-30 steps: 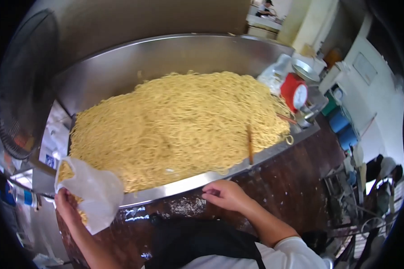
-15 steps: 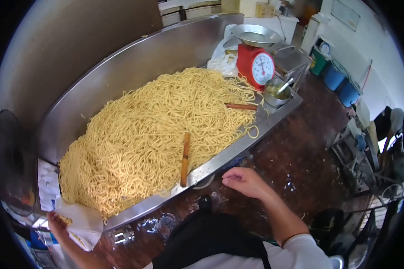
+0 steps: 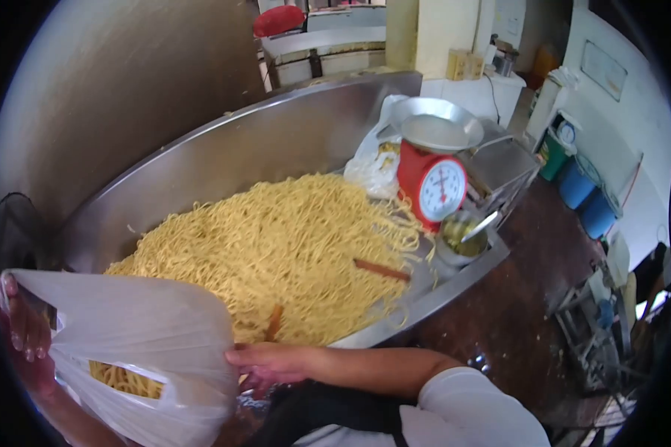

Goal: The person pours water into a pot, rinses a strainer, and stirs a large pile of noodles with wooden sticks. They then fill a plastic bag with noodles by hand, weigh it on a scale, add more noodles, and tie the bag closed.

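Note:
A white plastic bag [image 3: 171, 313] with yellow noodles [image 3: 127, 380] in it is at the lower left. My left hand [image 3: 28, 328] grips the bag's upper left end, its fingers bent round the plastic. Against the bag's right side is my right hand [image 3: 272, 363], thumb on the plastic and the other fingers curled below; whether they pinch the bag is unclear. Behind the bag, a large heap of yellow noodles [image 3: 306, 246] fills the metal trough [image 3: 231, 138]. Two brown sticks lie in the heap, one [image 3: 274, 323] near my right hand, the other [image 3: 382, 270] further right.
On the trough's right end stand a red scale [image 3: 417, 179] with a metal pan [image 3: 436, 123], a white bag [image 3: 373, 167] and a metal bowl [image 3: 462, 242] holding a spoon. Blue bins [image 3: 578, 182] line the right wall. Metal racks [image 3: 600, 328] stand at the lower right.
The bag has risen and moved nearer the camera in my left hand. My right hand has moved left to the bag's side. The view has tilted up, showing more of the room behind.

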Tool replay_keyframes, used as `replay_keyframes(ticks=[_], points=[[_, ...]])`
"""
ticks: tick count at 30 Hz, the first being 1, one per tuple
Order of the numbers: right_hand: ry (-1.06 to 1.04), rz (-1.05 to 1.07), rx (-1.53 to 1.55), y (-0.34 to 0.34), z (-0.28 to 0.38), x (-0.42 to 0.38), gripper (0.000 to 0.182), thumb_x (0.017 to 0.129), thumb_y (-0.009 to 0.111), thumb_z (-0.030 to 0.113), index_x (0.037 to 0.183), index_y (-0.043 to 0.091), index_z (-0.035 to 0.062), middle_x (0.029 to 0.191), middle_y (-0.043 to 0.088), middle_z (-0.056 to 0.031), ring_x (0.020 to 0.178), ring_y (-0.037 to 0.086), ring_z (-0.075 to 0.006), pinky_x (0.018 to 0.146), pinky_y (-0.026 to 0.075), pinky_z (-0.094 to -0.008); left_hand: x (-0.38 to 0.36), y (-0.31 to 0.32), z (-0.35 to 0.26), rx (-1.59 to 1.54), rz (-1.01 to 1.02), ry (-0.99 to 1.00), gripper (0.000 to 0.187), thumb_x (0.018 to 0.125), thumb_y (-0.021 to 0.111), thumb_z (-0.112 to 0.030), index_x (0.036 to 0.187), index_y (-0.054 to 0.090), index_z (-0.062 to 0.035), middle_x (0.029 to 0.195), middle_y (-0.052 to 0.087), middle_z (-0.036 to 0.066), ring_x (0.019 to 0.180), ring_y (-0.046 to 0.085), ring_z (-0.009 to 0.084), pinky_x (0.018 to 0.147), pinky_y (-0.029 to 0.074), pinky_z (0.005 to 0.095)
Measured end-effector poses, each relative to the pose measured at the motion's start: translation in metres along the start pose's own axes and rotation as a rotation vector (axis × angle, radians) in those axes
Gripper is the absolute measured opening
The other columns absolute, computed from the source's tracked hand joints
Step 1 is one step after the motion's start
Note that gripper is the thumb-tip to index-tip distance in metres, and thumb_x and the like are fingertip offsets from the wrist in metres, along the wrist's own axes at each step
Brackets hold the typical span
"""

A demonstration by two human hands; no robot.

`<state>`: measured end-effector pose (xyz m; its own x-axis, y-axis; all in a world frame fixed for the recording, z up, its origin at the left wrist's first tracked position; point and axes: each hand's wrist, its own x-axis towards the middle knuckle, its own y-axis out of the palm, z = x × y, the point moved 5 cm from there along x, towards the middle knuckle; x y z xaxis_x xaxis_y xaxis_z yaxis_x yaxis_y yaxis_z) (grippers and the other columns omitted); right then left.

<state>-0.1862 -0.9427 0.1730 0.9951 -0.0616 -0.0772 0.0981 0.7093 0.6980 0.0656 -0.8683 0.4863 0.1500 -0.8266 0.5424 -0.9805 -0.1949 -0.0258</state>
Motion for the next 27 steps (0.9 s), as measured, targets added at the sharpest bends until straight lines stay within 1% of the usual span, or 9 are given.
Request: replay_keyframes(ticks=[2,3,5,6,16,18,20,22,27], points=[[-0.018,0.079,0.131,-0.016,0.022,-0.047,0.096,0.082,0.057,0.073,0.15,0.03,0.0114,0.141,0.049,-0.0135,0.122,0.055,-0.0277,0.086,0.054,-0.0454,0.018,0.094,0.022,-1.504,-0.021,-0.053,0.023,0.107,0.037,-0.022,0.115,0.041,-0.0012,0.056,0.037,-0.003,0.037,0.033,0.0071,0.035,0.035,0.0234],[-0.097,0.05,0.143,-0.03,0.037,-0.082,0.095,0.082,0.057,0.073,0.15,0.03,0.0121,0.142,0.048,-0.0129,0.125,0.053,-0.0283,0.09,0.052,-0.0471,0.033,0.121,0.016,-1.499,-0.015,-0.036,0.023,0.107,0.037,-0.022,0.115,0.041,-0.0012,0.056,0.037,-0.003,0.037,0.033,0.0071,0.035,0.035,0.0234],[-0.207,0.052,0.174,-0.052,0.067,-0.157,0.093,0.083,0.061,0.068,0.15,0.029,0.0114,0.144,0.046,-0.0119,0.13,0.05,-0.0286,0.101,0.047,-0.0501,0.058,0.195,-0.005,-0.149,0.331,-0.077,0.046,0.107,0.037,-0.026,0.143,0.034,0.0023,0.064,0.043,-0.001,0.042,0.036,0.0073,0.041,0.038,0.0229],[-0.211,0.065,0.176,-0.058,0.081,-0.191,0.093,0.083,0.061,0.068,0.15,0.029,0.0114,0.144,0.046,-0.0119,0.13,0.05,-0.0286,0.101,0.047,-0.0501,0.066,0.229,-0.01,-0.068,0.281,-0.025,0.047,0.107,0.038,-0.026,0.143,0.032,0.0024,0.064,0.044,-0.001,0.042,0.036,0.0074,0.042,0.038,0.023],[-0.726,-0.351,0.069,-0.125,0.246,-0.428,0.082,0.089,0.061,0.058,0.147,0.032,0.0085,0.141,0.05,-0.0101,0.124,0.055,-0.0251,0.095,0.053,-0.0419,0.236,0.572,-0.02,-0.345,0.196,-0.054,0.061,0.098,0.054,-0.033,0.141,0.037,0.0069,0.066,0.048,-0.003,0.047,0.036,0.0078,0.052,0.041,0.0228],[-0.772,-0.382,0.062,-0.132,0.272,-0.448,0.081,0.089,0.059,0.059,0.147,0.032,0.0094,0.139,0.052,-0.0099,0.123,0.056,-0.0247,0.094,0.054,-0.0413,0.283,0.578,-0.008,-0.16,0.097,-0.217,0.049,0.09,0.055,-0.04,0.113,0.054,0.0031,0.079,0.068,0.015,0.074,0.067,0.0278,0.074,0.054,0.0366],[-0.754,-0.491,0.012,-0.148,0.294,-0.46,0.088,0.086,0.051,0.072,0.15,0.03,0.0153,0.145,0.047,-0.0072,0.13,0.049,-0.0272,0.101,0.047,-0.0478,0.292,0.633,0.003,-0.54,0.527,-0.578,0.043,0.09,0.055,-0.038,0.107,0.054,0.0014,0.078,0.069,0.011,0.081,0.068,0.0251,0.076,0.053,0.0343],[-0.737,-0.519,0.024,-0.167,0.308,-0.465,0.087,0.087,0.05,0.072,0.15,0.03,0.0155,0.145,0.047,-0.0079,0.128,0.051,-0.0268,0.1,0.046,-0.0479,0.313,0.651,0.026,-0.318,0.203,-0.342,0.058,0.09,0.062,-0.038,0.126,0.053,0.0076,0.062,0.046,-0.005,0.047,0.036,0.0072,0.051,0.038,0.0227],[-0.654,-0.652,0.127,-0.201,0.313,-0.481,0.077,0.089,0.053,0.064,0.145,0.036,0.014,0.138,0.051,-0.0106,0.121,0.052,-0.0326,0.101,0.041,-0.0472,0.335,0.679,0.076,-0.289,0.123,-0.387,0.05,0.085,0.064,-0.038,0.109,0.061,0.0057,0.061,0.05,-0.007,0.048,0.038,0.0066,0.048,0.032,0.0219]])
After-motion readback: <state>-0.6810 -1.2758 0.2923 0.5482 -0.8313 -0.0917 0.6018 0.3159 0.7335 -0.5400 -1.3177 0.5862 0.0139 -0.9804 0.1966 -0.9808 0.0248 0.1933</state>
